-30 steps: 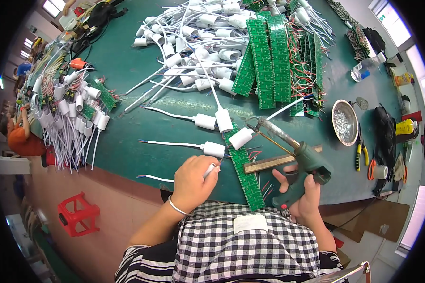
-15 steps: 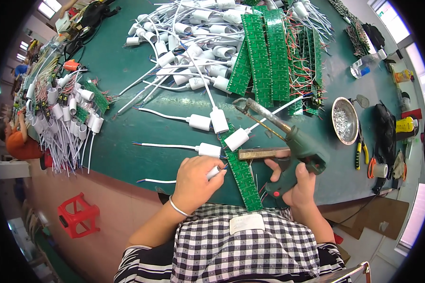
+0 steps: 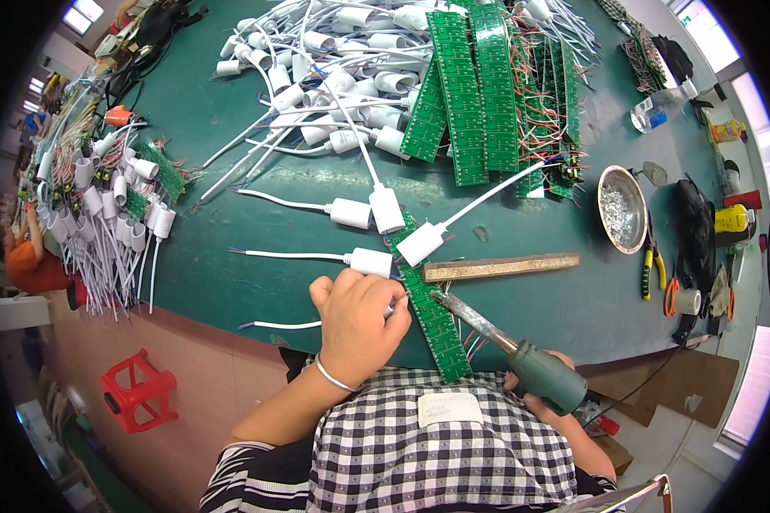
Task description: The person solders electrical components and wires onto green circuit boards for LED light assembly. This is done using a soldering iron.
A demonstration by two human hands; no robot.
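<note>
Close to my apron a green circuit board strip point(image 3: 444, 335) lies on the table. My left hand point(image 3: 359, 321) is closed at its left edge, pinching a mostly hidden white lamp holder whose white cable point(image 3: 278, 325) runs out to the left. My right hand point(image 3: 542, 403) grips a green soldering gun point(image 3: 549, 376), and the gun's body hides part of the fingers. Its metal tip reaches the strip just right of my left fingertips; whether it touches cannot be told. Further white lamp holders point(image 3: 370, 262) with cables sit along the strip's upper part.
A solder-crusted bar point(image 3: 500, 267) lies right of the strip. Farther off are a heap of white lamp holders point(image 3: 338, 81) and stacked green boards point(image 3: 462, 103). On the right stand a metal bowl point(image 3: 622, 209), yellow-handled pliers point(image 3: 654, 269) and a plastic bottle point(image 3: 659, 109). A red stool point(image 3: 139, 392) stands on the floor.
My right hand has brought the soldering gun down and toward me, swinging its tip from above the bar onto or just over the strip. The bar is now uncovered. My left hand stays beside the strip.
</note>
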